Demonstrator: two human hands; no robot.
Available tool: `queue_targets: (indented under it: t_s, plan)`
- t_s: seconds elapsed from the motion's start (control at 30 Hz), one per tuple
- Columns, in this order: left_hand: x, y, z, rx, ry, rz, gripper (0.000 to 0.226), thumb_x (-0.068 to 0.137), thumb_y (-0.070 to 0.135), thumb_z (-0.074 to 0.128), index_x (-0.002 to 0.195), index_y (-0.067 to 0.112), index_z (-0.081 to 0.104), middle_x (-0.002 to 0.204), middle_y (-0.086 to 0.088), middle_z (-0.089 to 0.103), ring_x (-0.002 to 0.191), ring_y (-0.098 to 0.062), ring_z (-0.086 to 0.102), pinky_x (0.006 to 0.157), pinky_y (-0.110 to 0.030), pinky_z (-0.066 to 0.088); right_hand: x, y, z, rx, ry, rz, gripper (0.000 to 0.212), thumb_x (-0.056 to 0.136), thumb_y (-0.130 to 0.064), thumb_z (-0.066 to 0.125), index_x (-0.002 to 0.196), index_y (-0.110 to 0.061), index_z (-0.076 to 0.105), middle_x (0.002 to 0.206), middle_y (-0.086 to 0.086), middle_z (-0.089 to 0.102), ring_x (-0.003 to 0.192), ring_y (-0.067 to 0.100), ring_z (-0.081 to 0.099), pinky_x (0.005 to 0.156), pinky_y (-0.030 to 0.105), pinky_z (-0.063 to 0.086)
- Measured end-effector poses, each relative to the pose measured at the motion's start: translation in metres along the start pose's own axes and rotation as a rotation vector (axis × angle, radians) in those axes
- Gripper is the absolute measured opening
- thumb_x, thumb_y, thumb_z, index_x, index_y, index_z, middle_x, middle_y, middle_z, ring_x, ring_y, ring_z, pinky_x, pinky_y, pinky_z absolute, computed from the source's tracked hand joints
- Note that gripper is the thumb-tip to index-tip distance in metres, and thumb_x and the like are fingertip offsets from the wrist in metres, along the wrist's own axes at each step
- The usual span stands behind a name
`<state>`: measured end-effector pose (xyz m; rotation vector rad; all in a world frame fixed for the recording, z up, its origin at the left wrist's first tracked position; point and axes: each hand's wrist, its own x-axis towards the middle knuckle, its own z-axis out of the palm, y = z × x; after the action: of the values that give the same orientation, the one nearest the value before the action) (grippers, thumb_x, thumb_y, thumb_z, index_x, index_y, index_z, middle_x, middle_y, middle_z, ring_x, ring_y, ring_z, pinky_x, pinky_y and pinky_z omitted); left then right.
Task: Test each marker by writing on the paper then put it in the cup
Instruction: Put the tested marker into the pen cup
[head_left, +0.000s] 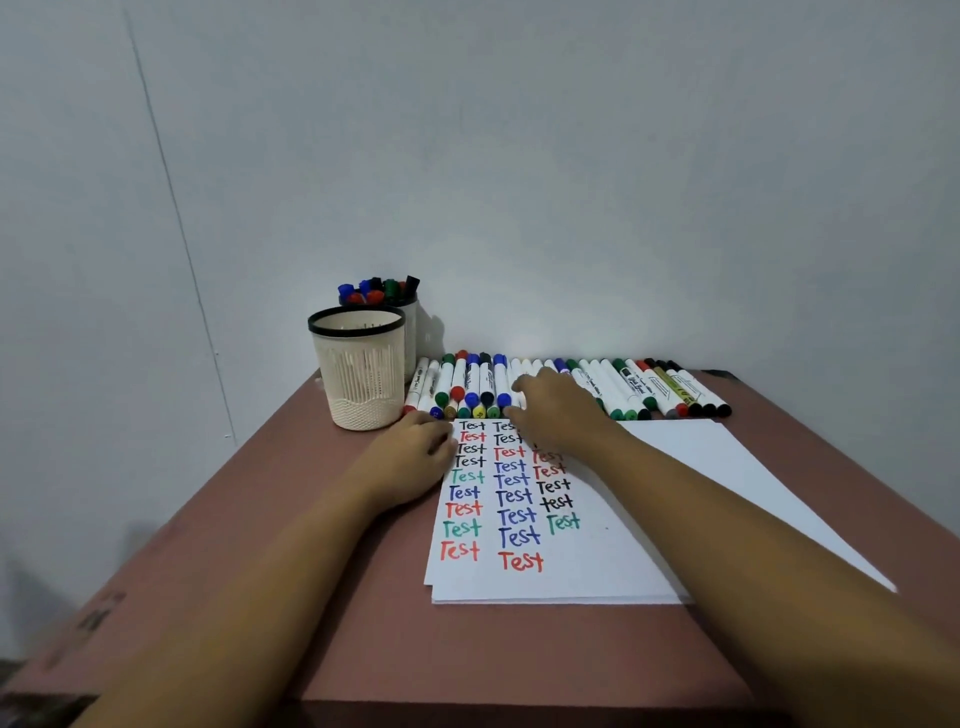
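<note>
**Obs: marker test, right hand at the row**

Desk (311, 597): smooth reddish-brown top, set against a plain pale wall (519, 156).

Paper (597, 561): thin stack of white sheets, lying flat at desk centre-right. Top sheet has 3 columns of handwritten "Test" in black, red, green and blue. The 3rd column is shorter, and its top is hidden under the right wrist.

Markers (623, 387): long row lying side by side along the far edge of the paper. White round barrels w/ coloured caps (blue, green, red, black). The left part of the row looks stacked two deep.

Cup (358, 374): cream plastic, round, slightly tapered. Slotted wall w/ mesh texture low down, black rim. It stands upright at the far left of the desk, just beside the left end of the row. No marker seen above its rim. A 2nd cup (411, 332) stands directly behind it, mostly blocked, w/ capped marker ends poking out of the top.

Left hand (415, 457): rests at the paper's top-left corner, fingers loosely bent, nothing seen in it.

Right hand (556, 410): palm down on the middle of the row, fingers spread over the white barrels, thumb beside a blue-capped marker (501, 384). Can't tell if it grips one. The forearm crosses the paper's right half.
</note>
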<state>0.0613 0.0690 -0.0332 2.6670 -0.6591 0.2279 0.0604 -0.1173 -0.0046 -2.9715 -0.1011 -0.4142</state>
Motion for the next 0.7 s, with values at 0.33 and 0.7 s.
queue_targets:
  t_s: [0.33,0.7]
  plan:
    - [0.0,0.003,-0.002,0.012,-0.004,-0.001,0.039,0.099,0.032,0.038,0.13,0.014,0.051,0.133,-0.008,0.046,0.121,-0.017,0.041,0.1,-0.03,0.037,0.026,-0.004,0.018,-0.173,0.1,-0.093,0.024,0.094,-0.018,0.046,0.115,-0.011,0.056,0.116,0.009,0.056,0.11,0.027,0.049,0.085,0.037,0.039]
    - [-0.001,0.002,-0.004,-0.102,0.103,-0.006,0.041,0.099,0.03,0.04,0.137,0.015,0.046,0.134,-0.007,0.046,0.12,-0.017,0.043,0.095,-0.023,0.032,-0.005,0.001,-0.002,0.38,0.49,0.006,0.03,0.096,-0.017,0.047,0.12,-0.004,0.061,0.113,0.011,0.063,0.1,0.023,0.058,0.079,0.03,0.044]
